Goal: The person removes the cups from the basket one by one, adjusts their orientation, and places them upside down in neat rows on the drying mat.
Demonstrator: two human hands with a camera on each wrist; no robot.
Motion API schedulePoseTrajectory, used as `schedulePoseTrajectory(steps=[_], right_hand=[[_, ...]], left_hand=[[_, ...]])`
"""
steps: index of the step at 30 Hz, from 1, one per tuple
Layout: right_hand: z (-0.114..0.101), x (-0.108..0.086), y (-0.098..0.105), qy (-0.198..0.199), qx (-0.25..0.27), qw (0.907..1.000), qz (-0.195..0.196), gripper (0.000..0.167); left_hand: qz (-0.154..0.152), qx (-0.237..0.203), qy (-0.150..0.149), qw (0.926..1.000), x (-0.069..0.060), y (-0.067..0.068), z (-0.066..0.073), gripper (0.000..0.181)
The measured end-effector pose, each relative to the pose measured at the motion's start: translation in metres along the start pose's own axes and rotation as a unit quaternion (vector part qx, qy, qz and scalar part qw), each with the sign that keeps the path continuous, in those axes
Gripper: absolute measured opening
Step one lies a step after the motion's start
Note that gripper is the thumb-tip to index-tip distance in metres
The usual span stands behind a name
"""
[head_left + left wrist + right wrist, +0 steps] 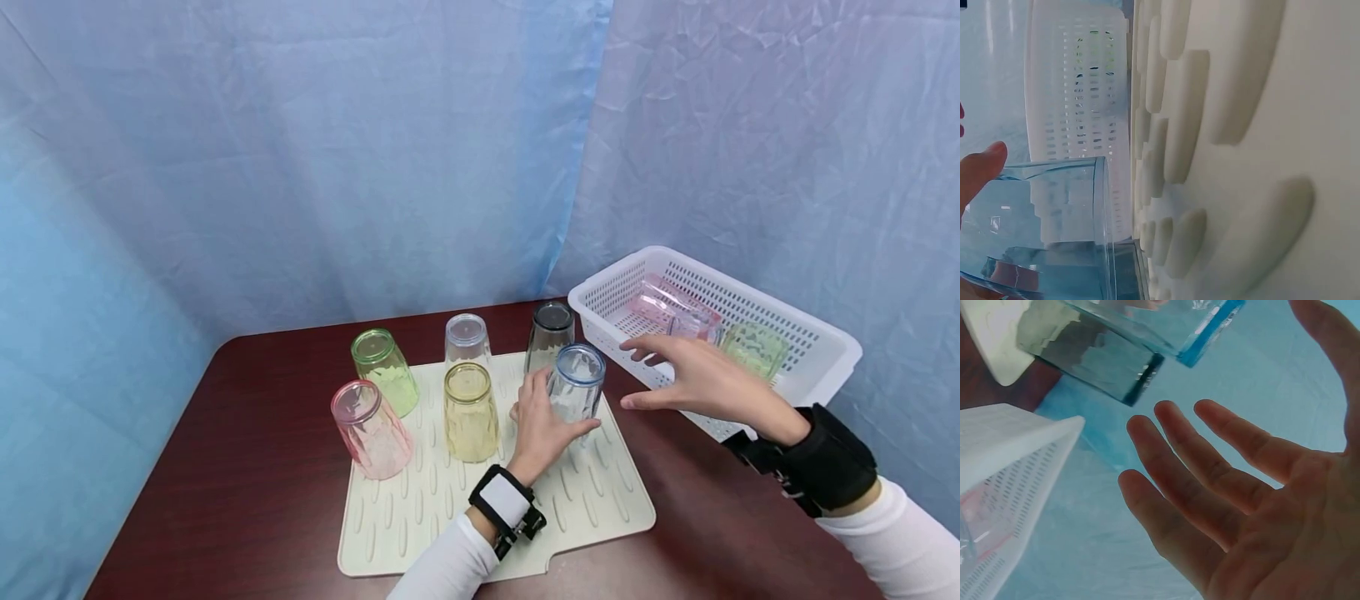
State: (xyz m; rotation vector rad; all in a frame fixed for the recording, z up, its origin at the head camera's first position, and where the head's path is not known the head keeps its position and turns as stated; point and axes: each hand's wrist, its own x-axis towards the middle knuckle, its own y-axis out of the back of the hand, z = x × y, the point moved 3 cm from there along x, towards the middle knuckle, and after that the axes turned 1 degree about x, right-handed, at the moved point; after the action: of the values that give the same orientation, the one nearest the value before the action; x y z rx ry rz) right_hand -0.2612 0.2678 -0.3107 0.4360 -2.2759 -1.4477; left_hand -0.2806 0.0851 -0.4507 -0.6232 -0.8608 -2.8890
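My left hand [542, 427] grips an upside-down blue-tinted drinking glass [577, 385] at the right side of the cream drying mat [420, 533]. In the left wrist view the thumb [985, 164] lies against the side of the blue glass [1054, 212], whose mouth is close to the mat's ridges; whether it touches is unclear. My right hand [697, 377] is in the air by the white basket's near edge, holding nothing. Its fingers [1179, 481] are spread in the right wrist view. Just behind the blue glass, a dark grey glass [551, 333] stands upside down.
Upside-down glasses in green [386, 371], pink [372, 429], clear [467, 337] and yellow [471, 412] stand left of my left hand. The white perforated basket [817, 350] at right holds a pink glass [660, 304] and a green glass [756, 348] lying down. Blue curtains [375, 167] hang behind the table [247, 467].
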Motion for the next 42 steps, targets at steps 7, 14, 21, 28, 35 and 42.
schedulePoseTrajectory(steps=[7,14,21,28,35,42], right_hand=[[0.014,-0.011,-0.004,-0.021,0.017,0.9996,0.007,0.066],[0.029,-0.019,-0.007,-0.04,0.02,0.999,-0.002,0.062],[0.044,-0.02,-0.005,-0.062,0.035,0.9974,-0.002,0.055],[0.076,-0.014,0.018,-0.107,0.047,0.993,0.017,0.044],[0.122,-0.01,0.035,-0.172,0.038,0.9844,0.004,0.048],[0.161,-0.009,0.043,-0.238,0.013,0.9712,-0.011,0.054]], left_hand=[[-0.009,0.008,0.02,0.9997,-0.001,-0.004,-0.008,0.088],[-0.018,-0.015,0.02,0.9995,-0.001,-0.003,-0.014,0.089],[-0.025,-0.023,0.033,0.9989,0.0,0.0,-0.015,0.098],[-0.03,-0.044,0.032,0.9981,0.003,0.003,-0.013,0.106],[-0.036,-0.062,0.014,0.9973,0.01,0.019,-0.003,0.1],[-0.028,-0.09,-0.059,0.9938,0.02,0.048,0.026,0.094]])
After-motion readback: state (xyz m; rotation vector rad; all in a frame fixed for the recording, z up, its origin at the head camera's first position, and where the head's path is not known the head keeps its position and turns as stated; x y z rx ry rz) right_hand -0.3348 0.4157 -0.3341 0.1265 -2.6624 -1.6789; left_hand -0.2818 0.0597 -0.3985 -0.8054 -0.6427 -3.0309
